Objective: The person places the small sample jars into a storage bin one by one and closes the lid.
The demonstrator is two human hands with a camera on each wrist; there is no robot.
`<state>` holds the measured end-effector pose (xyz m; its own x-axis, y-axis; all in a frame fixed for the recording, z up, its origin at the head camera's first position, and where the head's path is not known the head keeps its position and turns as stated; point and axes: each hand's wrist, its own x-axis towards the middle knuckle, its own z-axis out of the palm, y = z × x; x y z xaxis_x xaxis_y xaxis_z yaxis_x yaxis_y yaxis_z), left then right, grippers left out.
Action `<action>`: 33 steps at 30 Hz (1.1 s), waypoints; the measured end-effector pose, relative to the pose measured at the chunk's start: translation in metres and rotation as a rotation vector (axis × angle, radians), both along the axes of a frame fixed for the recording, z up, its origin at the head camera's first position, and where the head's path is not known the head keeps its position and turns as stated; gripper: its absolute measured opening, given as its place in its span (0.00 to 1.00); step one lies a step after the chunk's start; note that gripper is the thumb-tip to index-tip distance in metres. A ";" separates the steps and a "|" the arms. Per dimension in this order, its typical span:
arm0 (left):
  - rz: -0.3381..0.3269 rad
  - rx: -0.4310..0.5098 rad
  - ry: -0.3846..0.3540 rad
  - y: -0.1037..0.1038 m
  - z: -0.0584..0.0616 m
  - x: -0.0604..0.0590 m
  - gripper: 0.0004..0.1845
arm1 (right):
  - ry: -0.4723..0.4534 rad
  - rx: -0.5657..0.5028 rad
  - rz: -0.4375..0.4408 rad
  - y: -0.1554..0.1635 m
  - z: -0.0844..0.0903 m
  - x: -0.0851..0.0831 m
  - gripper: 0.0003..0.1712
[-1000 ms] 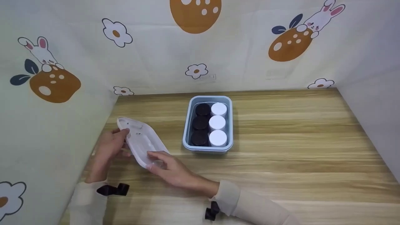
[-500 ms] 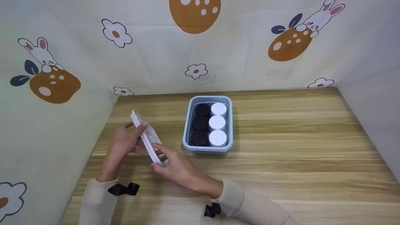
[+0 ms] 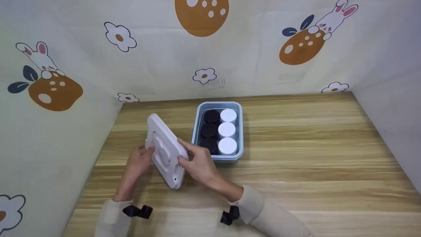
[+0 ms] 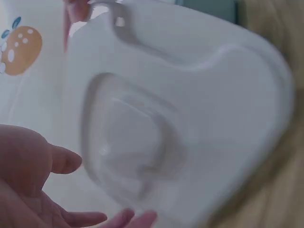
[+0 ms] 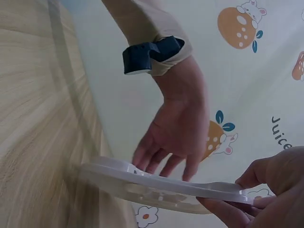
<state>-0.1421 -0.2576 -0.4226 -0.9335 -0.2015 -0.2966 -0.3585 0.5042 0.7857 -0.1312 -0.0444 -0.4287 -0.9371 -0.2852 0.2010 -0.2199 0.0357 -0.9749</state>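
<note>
A white plastic lid, with rounded corners and a recessed middle, is held tilted above the table, left of a light-blue box. My right hand pinches its edge, thumb on one face and fingers on the other, as the right wrist view also shows. My left hand is at the lid's other side with spread, relaxed fingers; its fingertips lie at or very near the lid, and contact is hard to tell. Inside the box stand black round-topped containers in one row and white round-topped containers beside them.
The box stands on a wood-grain table near its back. A pale patterned wall covering encloses the table behind and on both sides. Black wrist mounts sit on both sleeves.
The lid has been turned over from its hollow inner face to its outer face and moved right, closer to the box. The left hand has loosened from its edge; the right hand still grips it.
</note>
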 end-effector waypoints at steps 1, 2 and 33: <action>0.004 0.011 -0.008 -0.001 -0.007 0.002 0.38 | -0.013 -0.024 0.003 0.001 -0.001 -0.001 0.29; 0.012 0.034 -0.021 -0.003 -0.014 0.003 0.40 | -0.026 -0.049 0.004 0.003 -0.001 -0.001 0.29; 0.013 0.540 0.042 0.009 -0.026 0.025 0.37 | -0.179 -0.041 -0.007 0.054 0.002 -0.015 0.32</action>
<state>-0.1173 -0.2482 -0.4485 -0.9450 -0.0426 -0.3242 -0.3252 0.0204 0.9454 -0.1460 0.0094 -0.4262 -0.9610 -0.2734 0.0418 -0.0422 -0.0042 -0.9991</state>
